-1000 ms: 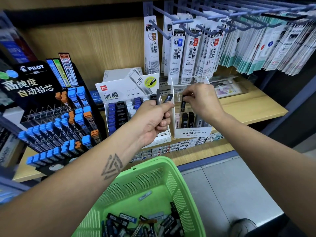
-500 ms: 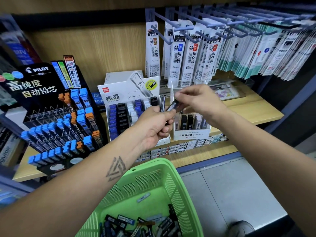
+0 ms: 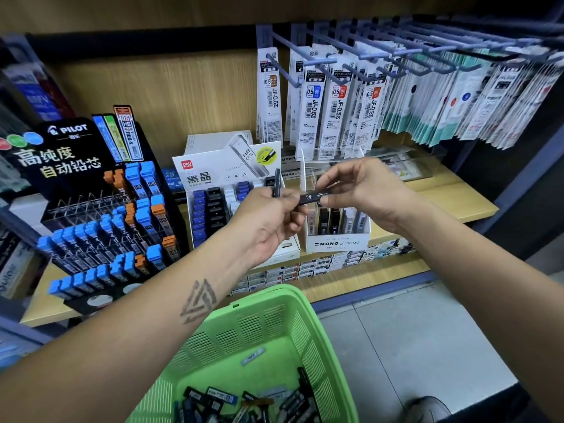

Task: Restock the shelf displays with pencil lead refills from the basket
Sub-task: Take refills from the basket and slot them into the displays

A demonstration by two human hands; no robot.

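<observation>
- The left hand (image 3: pixel 268 218) grips an upright dark lead refill (image 3: pixel 277 186) and one end of a black refill case (image 3: pixel 314 197).
- The right hand (image 3: pixel 363 190) pinches the other end, above the white MONO display box (image 3: pixel 337 244).
- The green basket (image 3: pixel 244 340), near, holds more refills (image 3: pixel 244 404).

A light wooden shelf board (image 3: pixel 442 206) fronts a matching wood-grain back panel (image 3: pixel 171 96); below it, pale grey floor tiles (image 3: pixel 412 340).

Hanging pen-refill packets (image 3: pixel 335 111) on pegs (white, striped) — grey floor (image 3: pixel 412 346) below.
</observation>
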